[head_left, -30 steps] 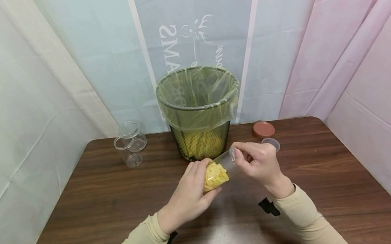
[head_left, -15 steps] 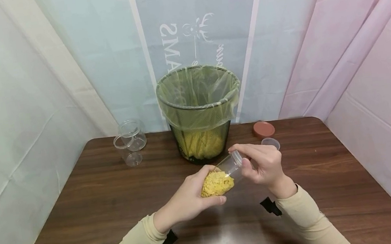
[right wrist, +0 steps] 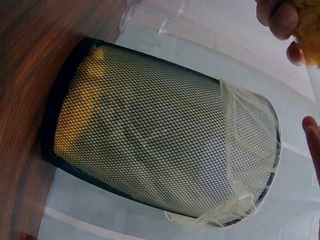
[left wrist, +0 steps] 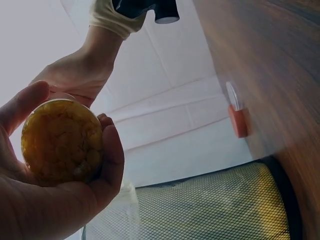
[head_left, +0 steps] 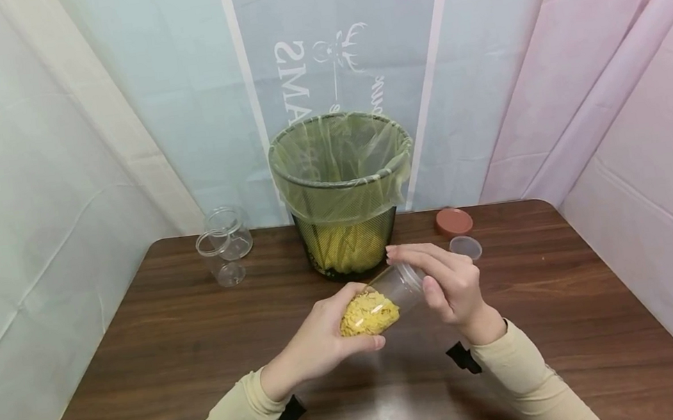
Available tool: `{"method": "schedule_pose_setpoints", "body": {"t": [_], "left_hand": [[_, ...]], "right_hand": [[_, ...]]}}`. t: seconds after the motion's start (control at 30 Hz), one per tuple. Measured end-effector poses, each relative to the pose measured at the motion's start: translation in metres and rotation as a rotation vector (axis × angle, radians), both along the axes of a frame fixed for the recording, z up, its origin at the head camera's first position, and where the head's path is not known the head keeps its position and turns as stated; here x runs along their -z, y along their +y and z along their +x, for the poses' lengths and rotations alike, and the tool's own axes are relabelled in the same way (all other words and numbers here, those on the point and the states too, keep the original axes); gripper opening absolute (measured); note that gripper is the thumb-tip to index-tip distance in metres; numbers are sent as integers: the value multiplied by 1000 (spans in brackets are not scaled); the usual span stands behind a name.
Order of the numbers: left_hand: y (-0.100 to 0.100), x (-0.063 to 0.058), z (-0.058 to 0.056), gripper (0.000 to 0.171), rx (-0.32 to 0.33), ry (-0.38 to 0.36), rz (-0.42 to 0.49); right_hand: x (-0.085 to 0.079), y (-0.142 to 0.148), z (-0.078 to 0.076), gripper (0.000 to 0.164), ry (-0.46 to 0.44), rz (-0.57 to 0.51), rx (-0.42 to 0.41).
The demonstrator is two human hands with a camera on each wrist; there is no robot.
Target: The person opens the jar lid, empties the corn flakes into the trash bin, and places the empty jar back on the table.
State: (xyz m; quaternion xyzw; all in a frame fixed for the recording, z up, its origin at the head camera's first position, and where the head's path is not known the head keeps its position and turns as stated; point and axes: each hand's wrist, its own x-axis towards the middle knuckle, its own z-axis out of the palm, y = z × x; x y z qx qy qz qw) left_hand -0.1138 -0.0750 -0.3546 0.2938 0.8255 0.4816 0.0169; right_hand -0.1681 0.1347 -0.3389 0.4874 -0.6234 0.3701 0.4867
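A clear plastic jar, partly filled with yellow crumbly flakes, lies tilted in my left hand, its mouth toward the right. In the left wrist view, my left fingers and thumb wrap the jar's base, with the flakes visible through it. My right hand is at the mouth end; its fairly straight fingers reach over the rim and the thumb stands apart from them. The right wrist view shows only a right fingertip at the edge, with some yellow flakes beside the left fingers.
A black mesh wastebasket with a yellowish bag liner stands behind the hands, yellow material showing near its bottom. Two clear jars stand at the back left. A red-brown lid and a translucent disc lie on the wooden table.
The jar has shifted down slightly and turned, showing more of its flakes. My right fingers, earlier curled at the jar's rim, have straightened and the thumb has moved away from them.
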Motion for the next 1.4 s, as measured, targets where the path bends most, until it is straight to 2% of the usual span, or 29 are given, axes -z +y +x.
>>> {"method": "schedule_pose_setpoints", "body": {"t": [0.2,0.3,0.43,0.6,0.67,0.73,0.83,1.0,1.23,1.4], "left_hand": [[-1,-3,1,54,-48,-2,9],[-1,-4,3,56,-92,6,-2],[1,-3,4,59,-147,49,-40],[3,0,3,64,-193,165,-84],[4,2,2,65,-208,225,-99],[5,4,1,66,-220,277,-112],[5,5,0,66,-233,333,-125],[6,5,-2,67,-252,377,-128],[6,4,-2,69,-286,400,-120],[5,2,-2,67,-287,368,-119]], "right_hand": [[-2,-1,2,52,-70,-45,-57],[-1,-1,4,51,-168,-95,-75],[1,2,10,34,-417,-137,-50],[-5,5,23,31,-809,-123,38],[-9,5,27,29,-915,-102,72],[-12,5,30,29,-983,-74,100],[-13,5,32,30,-1021,-18,150],[-13,5,34,30,-1060,49,200],[-11,4,36,29,-1120,63,162],[-11,5,36,32,-1101,69,97]]}}
